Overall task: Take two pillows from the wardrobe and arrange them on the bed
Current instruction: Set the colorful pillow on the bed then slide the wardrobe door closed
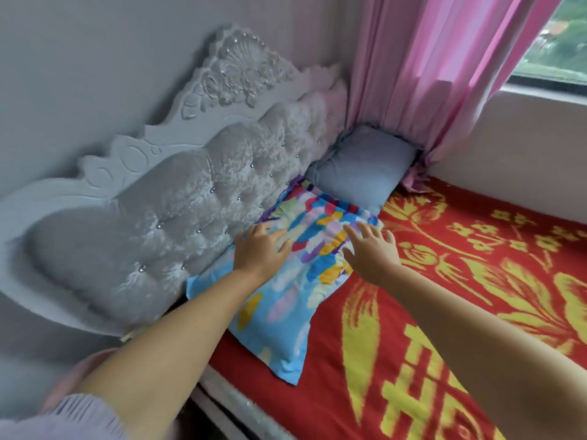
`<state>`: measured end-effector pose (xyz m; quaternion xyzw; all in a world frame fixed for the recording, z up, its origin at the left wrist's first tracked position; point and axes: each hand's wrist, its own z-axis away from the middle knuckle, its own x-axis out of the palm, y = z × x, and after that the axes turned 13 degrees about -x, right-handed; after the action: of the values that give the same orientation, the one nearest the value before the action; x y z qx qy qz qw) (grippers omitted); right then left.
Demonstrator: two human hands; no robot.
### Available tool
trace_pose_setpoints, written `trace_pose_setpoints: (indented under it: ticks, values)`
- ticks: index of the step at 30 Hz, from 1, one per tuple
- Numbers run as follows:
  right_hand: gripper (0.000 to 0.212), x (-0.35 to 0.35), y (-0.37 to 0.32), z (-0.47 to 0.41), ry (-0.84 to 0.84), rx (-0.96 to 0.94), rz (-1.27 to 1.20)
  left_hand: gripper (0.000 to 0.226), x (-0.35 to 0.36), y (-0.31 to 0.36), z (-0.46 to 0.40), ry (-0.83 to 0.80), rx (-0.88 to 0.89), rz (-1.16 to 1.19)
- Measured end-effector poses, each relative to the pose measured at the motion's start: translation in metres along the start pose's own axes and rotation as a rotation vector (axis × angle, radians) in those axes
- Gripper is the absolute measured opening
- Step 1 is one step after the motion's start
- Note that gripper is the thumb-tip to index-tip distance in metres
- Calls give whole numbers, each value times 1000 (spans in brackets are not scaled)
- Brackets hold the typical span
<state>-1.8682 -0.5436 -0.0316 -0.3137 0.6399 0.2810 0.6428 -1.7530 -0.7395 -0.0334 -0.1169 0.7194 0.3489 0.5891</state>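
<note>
A multicoloured pillow (286, 293) with blue, yellow and purple patches lies flat on the bed against the headboard. A plain pale-blue pillow (362, 166) lies beyond it in the corner, also against the headboard. My left hand (259, 249) rests palm down on the coloured pillow's headboard side, fingers spread. My right hand (370, 249) is spread over the same pillow's outer edge, fingers apart, holding nothing.
The bed (476, 312) carries a red blanket with yellow flower patterns. A tufted silver headboard (165, 217) runs along the left. A pink curtain (428, 74) hangs into the corner by the window (559, 42), its hem touching the blanket.
</note>
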Motion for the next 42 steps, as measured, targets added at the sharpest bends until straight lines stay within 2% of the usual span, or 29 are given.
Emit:
trace_pose_setpoints:
  ticks: [5, 11, 15, 22, 29, 32, 37, 42]
  values:
    - [55, -17, -55, 20, 38, -194, -12, 35, -50, -40, 68, 99, -137, -27]
    - [55, -29, -163, 55, 88, -449, -18, 37, -106, -110, 177, 247, -337, 5]
    - [56, -25, -233, 113, 79, -586, -57, 39, -125, -149, 278, 264, -444, 1]
    - [52, -10, -329, 232, 29, -915, -46, 36, -135, -168, 459, 302, -608, -66]
    - [53, -12, -437, 330, -2, -1389, 0, 38, -179, -215, 640, 550, -1054, -209]
    - [54, -12, -473, 388, -19, -1543, -59, 38, -194, -221, 716, 552, -1224, -253]
    - [54, -18, -540, 469, -30, -1735, -92, 37, -222, -226, 821, 652, -1448, -292]
    - [54, -31, -630, 540, -13, -1832, -151, 39, -259, -257, 918, 690, -1550, -369]
